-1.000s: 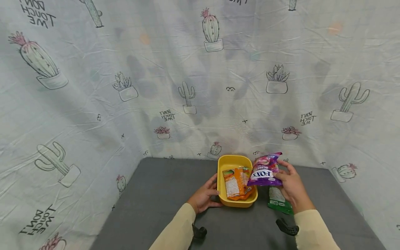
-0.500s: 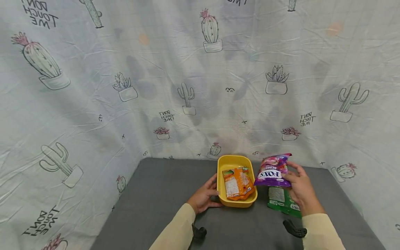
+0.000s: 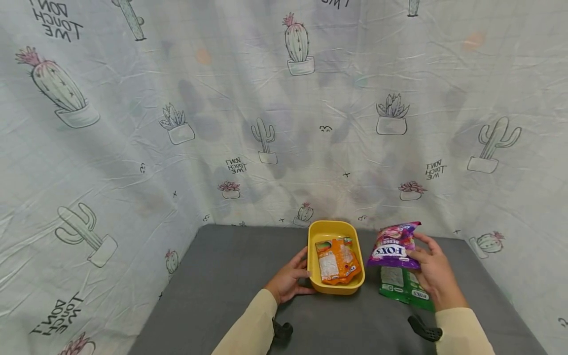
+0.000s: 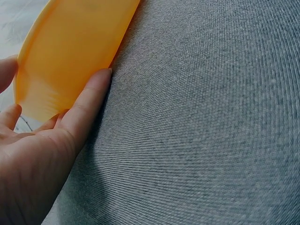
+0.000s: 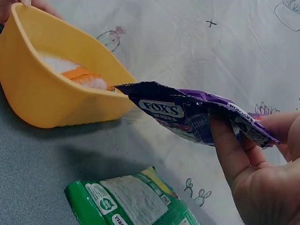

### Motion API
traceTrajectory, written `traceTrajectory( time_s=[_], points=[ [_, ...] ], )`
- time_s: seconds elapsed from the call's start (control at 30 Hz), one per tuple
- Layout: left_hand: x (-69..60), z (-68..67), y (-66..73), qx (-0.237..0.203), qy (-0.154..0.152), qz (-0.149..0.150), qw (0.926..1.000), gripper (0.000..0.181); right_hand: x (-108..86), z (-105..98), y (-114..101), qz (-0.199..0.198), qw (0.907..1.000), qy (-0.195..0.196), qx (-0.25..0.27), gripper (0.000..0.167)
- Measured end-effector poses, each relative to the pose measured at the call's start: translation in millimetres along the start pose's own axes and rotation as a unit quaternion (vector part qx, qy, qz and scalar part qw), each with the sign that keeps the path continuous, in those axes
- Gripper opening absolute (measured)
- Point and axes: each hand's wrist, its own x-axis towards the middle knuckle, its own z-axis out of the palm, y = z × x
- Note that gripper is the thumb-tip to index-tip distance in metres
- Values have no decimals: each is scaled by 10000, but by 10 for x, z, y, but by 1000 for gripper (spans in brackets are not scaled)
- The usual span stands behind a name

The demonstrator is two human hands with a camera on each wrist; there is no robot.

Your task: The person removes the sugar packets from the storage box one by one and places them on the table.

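My right hand pinches a purple bag of Fox's Berries candy by its right side. The bag is tilted and held up to the right of a yellow plastic tub. Inside the tub lie orange Fox's candy packs, overlapping. At the tub's left side, my left hand holds its wall, with a fingertip at the rim. In the left wrist view, one finger runs along the tub's lower edge. Green Fox's candy packaging lies on the table below my right hand, partly hidden by it in the head view.
The dark grey table meets a white curtain printed with cacti at its back and sides. Black straps sit at both wrists over cream sleeves.
My right hand has carried the purple candy bag rightward and slightly down, away from over the tub's right rim. More of the green packaging shows. The left hand and tub stay in place.
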Motion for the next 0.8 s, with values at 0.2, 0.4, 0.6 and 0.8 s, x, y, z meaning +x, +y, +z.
traceTrajectory(
  time_s=[0.2, 0.4, 0.6, 0.8],
  points=[
    [10, -3, -4, -11, 35, -15, 10000, 90, -18, -68, 32, -64, 9999, -71, 76, 46],
    [9, -5, -4, -18, 20, 7, 10000, 90, -31, -151, 66, -135, 9999, 58, 5, 45],
    [14, 4, -17, -68, 23, -7, 10000, 89, -48, -222, 90, -11, 9999, 148, 54, 45],
    [18, 6, -17, -63, 50, 7, 10000, 89, -35, -261, 133, 27, 9999, 92, 41, 45]
  ],
)
